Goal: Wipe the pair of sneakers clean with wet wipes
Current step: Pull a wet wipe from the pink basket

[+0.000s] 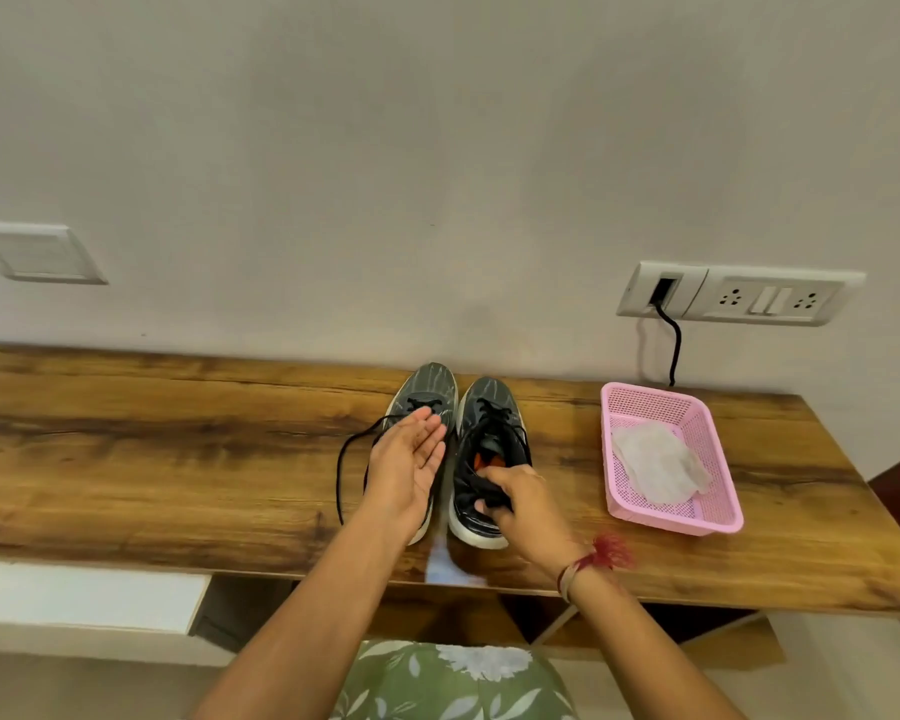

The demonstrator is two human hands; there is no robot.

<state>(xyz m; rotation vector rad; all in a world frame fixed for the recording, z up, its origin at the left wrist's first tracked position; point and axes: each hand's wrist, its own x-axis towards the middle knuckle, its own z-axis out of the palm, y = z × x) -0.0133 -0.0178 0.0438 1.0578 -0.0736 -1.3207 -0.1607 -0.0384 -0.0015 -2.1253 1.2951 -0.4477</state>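
Dark grey mesh covers the left sneaker (430,387) and the right sneaker (492,407), which stand side by side at the centre of the frame on the wooden table (178,449), toes to the wall. The left hand (406,462) hovers over the left sneaker, flat and relaxed, holding nothing. The right hand (523,504) has its fingers curled round the right sneaker's heel collar.

The wet wipe (658,462) lies in the pink basket (608,449) at centre right, so wiping looks not yet begun. The risks, as I judge them, are these:

- **Snagging:** the loose lace (340,470) loops out to the left of the pair and could catch a wrist and drag that shoe.
- **Slipping:** a lift by the soft collar alone may let the shoe swing or slip — and both heels sit fairly near the table's front edge.
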